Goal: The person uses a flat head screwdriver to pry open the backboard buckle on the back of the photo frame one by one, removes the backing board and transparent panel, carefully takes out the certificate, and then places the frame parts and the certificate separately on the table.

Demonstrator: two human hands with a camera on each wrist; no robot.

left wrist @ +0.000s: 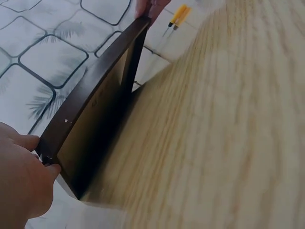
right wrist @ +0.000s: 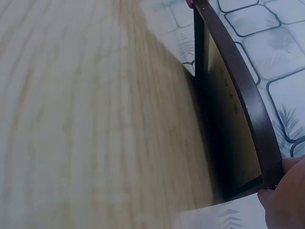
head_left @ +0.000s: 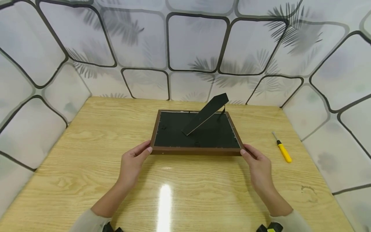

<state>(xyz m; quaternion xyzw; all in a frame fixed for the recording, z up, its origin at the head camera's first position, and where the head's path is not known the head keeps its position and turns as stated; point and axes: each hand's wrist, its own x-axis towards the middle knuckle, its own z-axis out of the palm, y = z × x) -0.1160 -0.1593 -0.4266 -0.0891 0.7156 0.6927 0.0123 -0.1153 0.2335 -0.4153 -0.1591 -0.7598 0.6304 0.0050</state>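
A dark brown picture frame (head_left: 197, 138) is held back side up over the desk (head_left: 87, 154), nearer the far edge than the near one and about midway between the left and right edges. The left hand (head_left: 130, 163) pinches its near left corner between thumb and fingers, and the right hand (head_left: 260, 166) grips the near right corner in the same way, neither hand spread wide. Its near side is tipped up off the desk (both wrist views look in under it, at a tan face with small dark marks); whether the far side rests on the wood I cannot tell. From the black back (head_left: 171, 132) a flat stand (head_left: 206, 113) sticks up at a slant toward the far right, joined by a short dark strap (head_left: 222, 111). A yellow-handled screwdriver (head_left: 283, 150) lies near the desk's right edge, its tip toward the far edge. Beyond that edge rises a pale wall covering (head_left: 197, 42) with dark outlines and grey leaves.
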